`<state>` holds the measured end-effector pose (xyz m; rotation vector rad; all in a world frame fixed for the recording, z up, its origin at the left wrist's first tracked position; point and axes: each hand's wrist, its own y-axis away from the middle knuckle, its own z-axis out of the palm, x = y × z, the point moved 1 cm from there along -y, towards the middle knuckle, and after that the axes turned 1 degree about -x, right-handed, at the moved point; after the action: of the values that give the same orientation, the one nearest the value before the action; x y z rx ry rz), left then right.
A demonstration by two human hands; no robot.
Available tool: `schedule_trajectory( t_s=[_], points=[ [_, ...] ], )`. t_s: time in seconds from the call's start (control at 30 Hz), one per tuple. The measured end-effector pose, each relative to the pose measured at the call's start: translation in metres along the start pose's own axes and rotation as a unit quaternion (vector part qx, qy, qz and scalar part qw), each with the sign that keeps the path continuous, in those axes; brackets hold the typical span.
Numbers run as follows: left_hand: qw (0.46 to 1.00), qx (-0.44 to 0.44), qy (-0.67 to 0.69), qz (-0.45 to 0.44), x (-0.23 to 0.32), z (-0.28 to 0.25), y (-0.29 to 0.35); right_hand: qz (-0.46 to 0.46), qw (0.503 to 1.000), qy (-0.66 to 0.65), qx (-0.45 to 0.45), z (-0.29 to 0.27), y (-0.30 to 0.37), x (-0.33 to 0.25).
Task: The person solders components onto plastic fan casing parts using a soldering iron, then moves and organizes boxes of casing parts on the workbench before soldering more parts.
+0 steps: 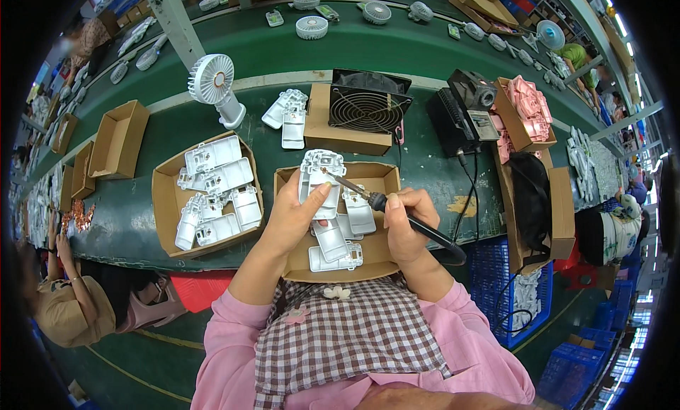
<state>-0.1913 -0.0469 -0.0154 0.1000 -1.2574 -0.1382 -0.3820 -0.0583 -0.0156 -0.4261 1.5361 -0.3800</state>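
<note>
While a person at far left sits by the green tabletop (127, 226), an open cardboard box (119, 139) lies empty-looking on it, and right of that a white handheld fan (214, 84) stands upright. Next comes a cardboard box (164, 211) full of white plastic housings (216, 190), piled loosely. The left hand (296, 213) is closed around a white plastic housing (320, 180), thumb on top, holding it over a second cardboard box (375, 257) directly in front of the person. More white housings (338, 243) lie inside that box, below the held one. The right hand (405, 222) grips a soldering iron (382, 201) like a pen; its metal tip touches the held housing near the upper part, its dark handle runs back to the right past the wrist. Behind the box sits a black square fan with a wire grille (368, 105) on cardboard. Further right stands a black soldering station (464, 112), then a box of pink parts (528, 105), and a blue crate (496, 268) below the tabletop edge.
</note>
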Motion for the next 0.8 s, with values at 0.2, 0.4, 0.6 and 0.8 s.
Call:
schedule_trajectory(
  t_s=[0.2, 0.4, 0.6, 0.8],
  points=[
    [1.0, -0.006, -0.004, -0.01, 0.0009, 0.0001, 0.0001, 0.003, 1.0, 0.009, -0.001, -0.0008, 0.0002, 0.0012],
    [1.0, -0.002, -0.001, -0.011, 0.0024, 0.001, 0.0008, 0.002, 1.0, 0.009, 0.001, -0.0002, 0.0, 0.0011],
    [1.0, -0.007, -0.004, -0.006, -0.0009, -0.0007, 0.0, 0.016, 0.999, -0.019, 0.022, -0.0008, 0.0015, 0.0011],
    [1.0, -0.009, -0.01, -0.013, 0.0001, 0.0005, 0.0005, 0.038, 0.997, -0.05, 0.043, -0.0018, 0.0035, 0.0056]
  ],
)
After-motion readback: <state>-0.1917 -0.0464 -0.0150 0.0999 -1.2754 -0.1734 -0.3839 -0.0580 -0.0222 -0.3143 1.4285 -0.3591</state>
